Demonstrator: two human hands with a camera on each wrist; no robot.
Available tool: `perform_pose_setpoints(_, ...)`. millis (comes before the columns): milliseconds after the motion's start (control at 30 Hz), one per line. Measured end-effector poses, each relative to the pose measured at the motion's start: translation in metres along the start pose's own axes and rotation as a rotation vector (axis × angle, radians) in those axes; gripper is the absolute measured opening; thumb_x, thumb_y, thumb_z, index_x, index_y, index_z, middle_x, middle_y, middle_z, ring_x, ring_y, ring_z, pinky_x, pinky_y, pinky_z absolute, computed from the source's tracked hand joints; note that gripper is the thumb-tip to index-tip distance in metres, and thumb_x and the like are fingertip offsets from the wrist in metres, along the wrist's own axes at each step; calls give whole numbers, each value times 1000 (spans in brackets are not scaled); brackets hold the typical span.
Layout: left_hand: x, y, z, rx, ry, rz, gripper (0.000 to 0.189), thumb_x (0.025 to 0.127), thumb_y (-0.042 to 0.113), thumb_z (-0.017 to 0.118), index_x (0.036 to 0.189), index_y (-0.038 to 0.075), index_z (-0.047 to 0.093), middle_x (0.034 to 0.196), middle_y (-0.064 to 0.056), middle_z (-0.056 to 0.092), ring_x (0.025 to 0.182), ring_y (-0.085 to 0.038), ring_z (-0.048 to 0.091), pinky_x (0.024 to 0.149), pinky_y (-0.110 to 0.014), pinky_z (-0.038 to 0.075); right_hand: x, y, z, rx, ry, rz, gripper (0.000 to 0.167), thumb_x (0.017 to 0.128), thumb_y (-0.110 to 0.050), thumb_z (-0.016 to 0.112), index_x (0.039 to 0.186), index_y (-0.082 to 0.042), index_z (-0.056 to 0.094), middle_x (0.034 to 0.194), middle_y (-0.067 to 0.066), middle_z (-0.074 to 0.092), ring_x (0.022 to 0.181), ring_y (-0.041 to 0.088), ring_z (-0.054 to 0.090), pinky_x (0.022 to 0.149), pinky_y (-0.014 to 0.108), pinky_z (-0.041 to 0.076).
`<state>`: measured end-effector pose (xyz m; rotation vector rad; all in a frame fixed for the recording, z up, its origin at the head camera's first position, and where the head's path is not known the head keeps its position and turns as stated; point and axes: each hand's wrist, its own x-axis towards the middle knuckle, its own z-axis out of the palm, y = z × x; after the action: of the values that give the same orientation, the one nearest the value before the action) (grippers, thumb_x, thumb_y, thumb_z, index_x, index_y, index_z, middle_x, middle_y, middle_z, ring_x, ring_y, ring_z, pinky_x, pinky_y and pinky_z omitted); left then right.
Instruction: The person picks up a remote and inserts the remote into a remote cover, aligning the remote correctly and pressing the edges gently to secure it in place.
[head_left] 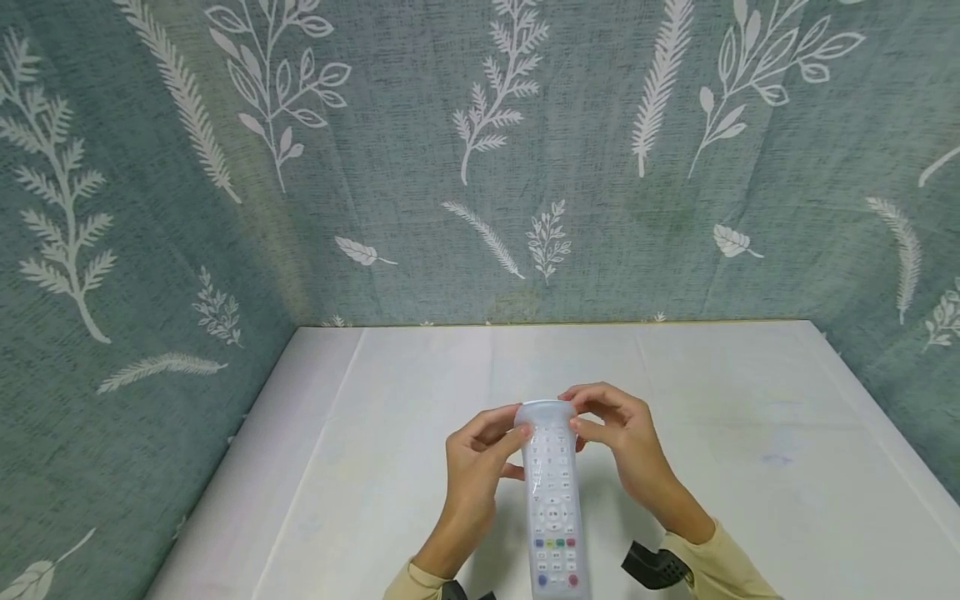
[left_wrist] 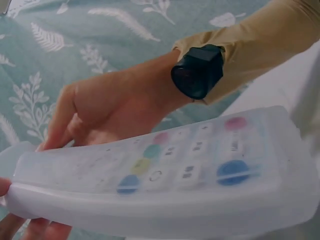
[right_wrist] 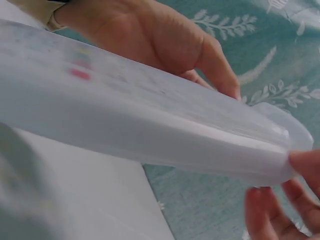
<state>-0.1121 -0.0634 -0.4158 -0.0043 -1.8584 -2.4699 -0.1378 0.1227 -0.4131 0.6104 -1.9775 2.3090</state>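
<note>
A white remote control [head_left: 552, 492] in a translucent silicone cover [head_left: 545, 408] is held up between both hands, its buttons facing up. My left hand [head_left: 474, 475] pinches the cover's far left edge, thumb on top and fingers beneath. At the far right edge, my right hand [head_left: 626, 437] pinches the cover the same way. In the left wrist view, coloured buttons [left_wrist: 233, 172] show blurred through the cover. The cover's loose end [right_wrist: 285, 125] reaches past the remote in the right wrist view.
A white table [head_left: 390, 433] lies under the hands. Green leaf-patterned cloth [head_left: 405, 150] stands behind it and along both sides. Black wrist cameras [head_left: 655, 566] sit at the cuffs of beige sleeves [head_left: 720, 567].
</note>
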Motion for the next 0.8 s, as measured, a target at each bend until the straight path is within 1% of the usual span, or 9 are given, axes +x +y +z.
perform_pose_setpoints(67,0,0,-1,-9,10,-12,28,82,11,74,106,-1,67,103,-14,69,82,-25,66,49,-28,55,0,0,0,6,-55,44,18,91,0,57,108,6,55,111,10,59,91,21,60,60,37,57)
perform_pose_setpoints(167,0,0,-2,-20,22,-25,28,80,13,75,103,-2,67,100,-14,69,80,-24,66,50,-29,56,-1,0,-1,19,-135,100,25,94,-5,52,118,3,50,117,11,54,91,22,60,60,42,58)
perform_pose_setpoints(267,-1,1,-4,-20,34,-32,30,79,15,77,100,-4,67,96,-16,68,78,-24,65,52,-30,56,0,-1,-2,26,-203,126,30,93,-5,54,122,-1,48,119,13,52,93,24,61,58,46,57)
perform_pose_setpoints(367,-1,2,-5,-25,25,-36,28,78,13,77,97,-5,67,101,-15,67,79,-25,65,51,-31,56,1,0,-2,15,-249,136,36,89,-2,59,123,-2,47,116,14,55,89,28,65,56,45,57)
perform_pose_setpoints(433,-2,2,-6,-35,12,-44,25,79,11,76,94,-7,67,109,-14,65,83,-26,65,51,-32,56,1,0,-1,-9,-245,134,39,86,0,64,122,-2,49,114,15,57,88,30,66,54,44,57)
perform_pose_setpoints(500,-3,3,-6,-31,-1,-48,24,79,9,76,92,-8,66,117,-12,63,88,-27,65,51,-33,57,0,0,-1,-44,-216,125,40,83,1,69,119,-2,52,113,15,58,87,30,66,54,43,57)
perform_pose_setpoints(567,-4,5,-5,-20,-7,-46,23,80,9,75,91,-9,65,121,-11,62,91,-28,65,52,-34,57,-1,-1,0,-95,-184,109,40,80,0,72,117,-2,56,115,15,58,86,30,66,55,43,58)
perform_pose_setpoints(667,-3,10,-3,9,-11,-32,24,80,11,76,90,-8,65,122,-9,61,91,-29,66,55,-38,58,-3,-5,0,-145,-163,84,40,78,-1,75,115,-3,58,116,17,57,85,31,65,58,44,58)
perform_pose_setpoints(800,-2,15,2,25,-19,-21,26,79,14,77,89,-8,66,118,-10,63,89,-30,67,56,-41,58,-4,-9,0,-156,-147,89,39,77,1,75,114,-1,60,114,19,57,83,31,66,60,44,59)
